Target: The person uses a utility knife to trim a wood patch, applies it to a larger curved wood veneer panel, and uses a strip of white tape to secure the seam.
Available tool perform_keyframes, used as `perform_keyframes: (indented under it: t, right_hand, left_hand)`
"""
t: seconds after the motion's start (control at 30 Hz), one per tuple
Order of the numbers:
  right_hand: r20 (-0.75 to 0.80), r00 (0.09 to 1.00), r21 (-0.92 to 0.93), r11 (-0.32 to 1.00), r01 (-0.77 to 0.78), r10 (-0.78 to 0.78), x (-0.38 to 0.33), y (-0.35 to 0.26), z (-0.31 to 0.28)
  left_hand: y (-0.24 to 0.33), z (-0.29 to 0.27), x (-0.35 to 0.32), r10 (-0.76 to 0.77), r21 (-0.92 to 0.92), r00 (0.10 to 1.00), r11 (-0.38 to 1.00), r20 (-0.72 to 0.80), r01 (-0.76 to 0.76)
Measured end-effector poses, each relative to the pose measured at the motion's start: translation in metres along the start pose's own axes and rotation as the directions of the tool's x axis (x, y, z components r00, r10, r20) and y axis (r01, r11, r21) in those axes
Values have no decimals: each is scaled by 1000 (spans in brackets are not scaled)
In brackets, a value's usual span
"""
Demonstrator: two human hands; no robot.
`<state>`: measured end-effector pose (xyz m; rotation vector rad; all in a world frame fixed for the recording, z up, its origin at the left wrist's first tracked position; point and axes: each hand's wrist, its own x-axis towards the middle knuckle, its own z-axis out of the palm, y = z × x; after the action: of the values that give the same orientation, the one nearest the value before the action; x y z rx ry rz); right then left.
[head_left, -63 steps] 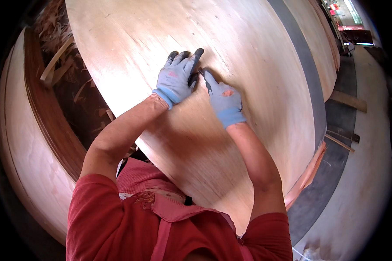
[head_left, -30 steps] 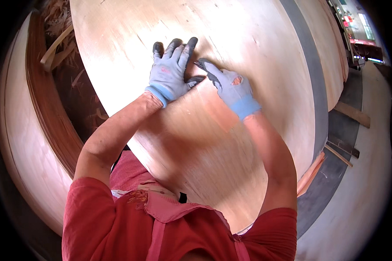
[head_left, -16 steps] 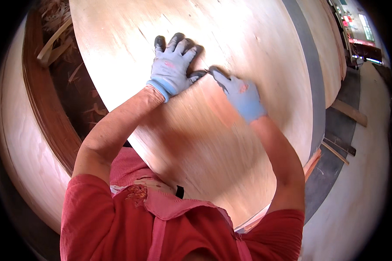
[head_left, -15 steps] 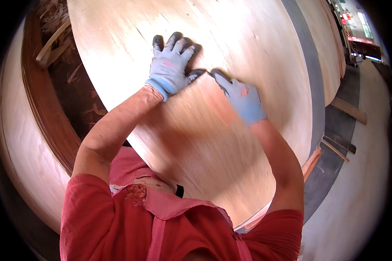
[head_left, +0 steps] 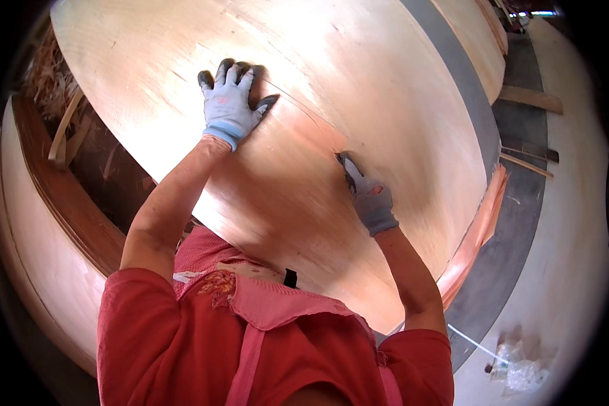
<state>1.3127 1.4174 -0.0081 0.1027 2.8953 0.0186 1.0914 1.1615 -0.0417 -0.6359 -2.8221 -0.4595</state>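
My left hand (head_left: 227, 105), in a grey glove with black fingertips, lies flat with fingers spread on a broad sheet of pale wood veneer (head_left: 284, 223). Lower and to the right, my right hand (head_left: 371, 199), gloved alike, is closed with its fingertips down on the same sheet. Whatever it may grip is too small or hidden to name. Between the two hands a reddish strip (head_left: 314, 132) shows in the surface, bordered by a thin dark line that runs from near my left thumb toward my right fingertips.
On the left stands a stack of veneer sheets (head_left: 68, 189) with brown edges, and wood shavings (head_left: 51, 78) lie behind it. A dark grey band (head_left: 453, 61) runs along the right. Wooden strips (head_left: 531, 98), reddish offcuts (head_left: 474, 237) and a clear plastic bag (head_left: 521, 369) are farther right.
My right hand has drawn down and away from my left hand, baring more of the reddish strip. My left hand stays spread on the sheet. The whole view has shifted.
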Motion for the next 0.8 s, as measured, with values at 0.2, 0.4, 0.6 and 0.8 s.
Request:
perform_keyframes:
  t: [0.2,0.4,0.6,0.8]
  right_hand:
    - [-246,879,301,894,-332,409,23,21,-28]
    - [-287,900,656,752,-66,329,68,-51,-54]
    - [-294,955,367,919,140,-28,101,-100,-46]
    - [-191,979,259,958,124,-75,107,-86,-47]
  left_hand:
    - [1,-3,0,-2,26,1000,1000,0,2]
    - [0,-3,0,17,-10,1000,1000,0,-17]
    - [1,1,0,34,-16,999,999,-11,-34]
    - [-23,-34,18,189,47,981,981,-39,-188]
